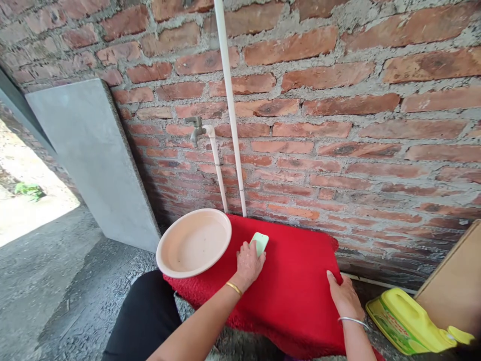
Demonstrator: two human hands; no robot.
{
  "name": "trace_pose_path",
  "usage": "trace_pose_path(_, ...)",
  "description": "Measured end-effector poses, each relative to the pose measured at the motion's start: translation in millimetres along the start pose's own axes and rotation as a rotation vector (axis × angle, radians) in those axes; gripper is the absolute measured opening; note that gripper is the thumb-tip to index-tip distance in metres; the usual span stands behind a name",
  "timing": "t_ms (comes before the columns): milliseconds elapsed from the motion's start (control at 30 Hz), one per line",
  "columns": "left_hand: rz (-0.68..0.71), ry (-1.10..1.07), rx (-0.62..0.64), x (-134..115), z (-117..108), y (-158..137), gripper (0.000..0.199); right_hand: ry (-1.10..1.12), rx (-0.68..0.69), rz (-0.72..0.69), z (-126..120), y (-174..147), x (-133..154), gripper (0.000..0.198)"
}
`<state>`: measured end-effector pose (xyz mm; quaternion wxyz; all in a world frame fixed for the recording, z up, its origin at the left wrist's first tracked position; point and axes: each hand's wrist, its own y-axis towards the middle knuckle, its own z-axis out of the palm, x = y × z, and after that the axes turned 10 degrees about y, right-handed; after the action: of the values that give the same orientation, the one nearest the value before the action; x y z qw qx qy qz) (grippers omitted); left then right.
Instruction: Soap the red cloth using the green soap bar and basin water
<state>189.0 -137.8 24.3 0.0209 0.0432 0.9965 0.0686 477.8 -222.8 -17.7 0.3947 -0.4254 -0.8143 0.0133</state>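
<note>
A red cloth [296, 281] with a shaggy fringe or underside lies spread over a low surface. My left hand [250, 261], wearing a gold bracelet, grips a pale green rounded block [260, 242] that looks like a bar of soap; it rests on or just above the cloth. At the cloth's right edge is my right hand [344, 296], with a silver bangle at the wrist. Its thumb lies on top of the cloth and its fingers curl over the side, partly hidden. Left of my left hand, a pale pink basin [165, 255] stands on the cloth's far left corner.
Behind the cloth rises a brick wall [293, 135] with a tap [196, 131] and a white vertical pipe [230, 100]. A grey slab [93, 160] leans at left. On the right floor lies a yellow jug [409, 321] beside a tan board [454, 281].
</note>
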Motion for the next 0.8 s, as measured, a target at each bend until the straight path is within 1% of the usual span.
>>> trace_pose_path(67,-0.035,0.015,0.018,-2.5,1.4,6.0,0.047,0.004,-0.009,0.006,-0.1,-0.7,1.2,0.076)
trace_pose_path(133,0.011,0.011,0.023,-18.1,6.4,-3.2,0.051,0.005,-0.014,0.007,-0.6,-1.0,1.7,0.075)
trace_pose_path(200,0.133,-0.012,0.034,-40.5,11.8,-23.2,0.057,0.002,-0.008,0.007,-1.3,-1.0,1.7,0.076)
trace_pose_path(267,0.293,-0.060,0.078,-60.3,14.7,-45.9,0.063,-0.007,-0.002,0.009,-2.0,-0.8,1.4,0.078)
trace_pose_path(333,0.417,-0.106,0.129,-67.8,14.2,-63.5,0.069,-0.017,0.000,0.003,-2.3,-0.2,0.6,0.080)
trace_pose_path(367,0.446,-0.119,0.139,-65.1,12.9,-68.8,0.070,-0.021,-0.002,-0.003,-2.2,0.3,0.1,0.081)
trace_pose_path(400,0.447,-0.122,0.137,-57.6,11.2,-71.6,0.071,-0.023,-0.004,-0.010,-2.0,0.9,-0.6,0.081)
trace_pose_path(467,0.386,-0.092,0.095,-30.0,7.9,-70.2,0.066,-0.020,-0.004,-0.017,-1.1,2.4,-1.8,0.080)
trace_pose_path(567,0.226,0.010,0.001,30.1,5.5,-59.5,0.054,-0.008,0.000,-0.008,0.5,5.0,-3.3,0.080)
trace_pose_path(633,0.156,0.068,-0.046,67.8,7.0,-54.1,0.050,-0.004,0.001,0.000,1.3,6.6,-3.8,0.080)
trace_pose_path(667,0.133,0.089,-0.064,82.1,8.9,-53.7,0.049,-0.004,0.000,0.000,1.5,7.2,-3.9,0.080)
trace_pose_path(700,0.112,0.105,-0.077,91.9,11.7,-55.3,0.048,-0.003,-0.003,-0.003,1.6,7.7,-3.9,0.080)
trace_pose_path(733,0.094,0.116,-0.088,96.8,15.5,-59.3,0.047,-0.001,-0.004,-0.012,1.4,7.9,-3.8,0.079)
trace_pose_path(800,0.068,0.127,-0.108,91.7,25.7,-74.0,0.048,0.001,-0.007,-0.034,0.8,7.8,-3.3,0.079)
